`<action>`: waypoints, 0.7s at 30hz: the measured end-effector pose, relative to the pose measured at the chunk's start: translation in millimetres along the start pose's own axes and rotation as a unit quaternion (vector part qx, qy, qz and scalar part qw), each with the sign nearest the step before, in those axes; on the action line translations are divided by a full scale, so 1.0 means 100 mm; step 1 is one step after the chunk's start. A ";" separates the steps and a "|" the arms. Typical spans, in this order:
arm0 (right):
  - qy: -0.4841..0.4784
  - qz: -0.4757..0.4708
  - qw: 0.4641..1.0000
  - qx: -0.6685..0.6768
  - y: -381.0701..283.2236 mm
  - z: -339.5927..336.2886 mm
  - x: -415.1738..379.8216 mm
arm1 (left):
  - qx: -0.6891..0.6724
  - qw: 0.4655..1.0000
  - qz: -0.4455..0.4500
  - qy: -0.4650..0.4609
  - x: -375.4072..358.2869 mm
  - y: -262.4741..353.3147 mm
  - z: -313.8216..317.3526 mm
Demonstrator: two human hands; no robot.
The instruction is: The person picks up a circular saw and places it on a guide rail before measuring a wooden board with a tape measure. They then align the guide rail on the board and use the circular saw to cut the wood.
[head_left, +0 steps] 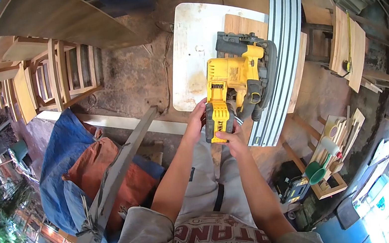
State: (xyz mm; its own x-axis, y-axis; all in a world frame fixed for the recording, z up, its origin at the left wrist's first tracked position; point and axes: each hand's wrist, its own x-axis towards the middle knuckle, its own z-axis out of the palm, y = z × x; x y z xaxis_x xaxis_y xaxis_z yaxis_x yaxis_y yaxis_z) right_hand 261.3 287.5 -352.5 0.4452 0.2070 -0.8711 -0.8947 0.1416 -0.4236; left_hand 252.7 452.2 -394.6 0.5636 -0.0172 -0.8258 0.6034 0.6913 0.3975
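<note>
Brown workshop floor (129, 73) all round, and I've got left hand (196, 121) and right hand (233, 141) equally near, fingers gripping the battery (219, 121) at the close end of the yellow saw (227, 72), which stretches forward over the desk (187, 42).

The saw (225, 72) lies on the worktop (184, 62), its battery (217, 118) at the near end and the guide rail (285, 22) along its right. Tarps (60, 166) lie near left, wooden frames (55, 74) far left, a tape measure (347, 66) on boards (359, 49) at right.
</note>
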 end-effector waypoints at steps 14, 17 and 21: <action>0.028 0.034 0.999 -0.023 -0.28 0.20 0.02 | -0.037 0.999 -0.014 0.010 0.05 0.11 0.04; 0.040 0.016 0.999 -0.009 -0.33 0.30 0.00 | -0.038 0.999 -0.003 0.001 0.13 0.02 -0.02; 0.065 -0.010 0.998 0.008 -0.34 0.38 0.07 | -0.033 0.999 0.015 0.001 0.17 -0.05 -0.03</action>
State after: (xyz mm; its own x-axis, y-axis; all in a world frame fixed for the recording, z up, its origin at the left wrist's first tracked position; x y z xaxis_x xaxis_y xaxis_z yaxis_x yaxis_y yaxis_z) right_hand 295.9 321.3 -334.9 0.4528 0.0762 -0.8883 -0.8850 0.1597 -0.4374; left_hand 257.5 450.9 -412.4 0.5792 0.0054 -0.8151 0.5479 0.7378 0.3942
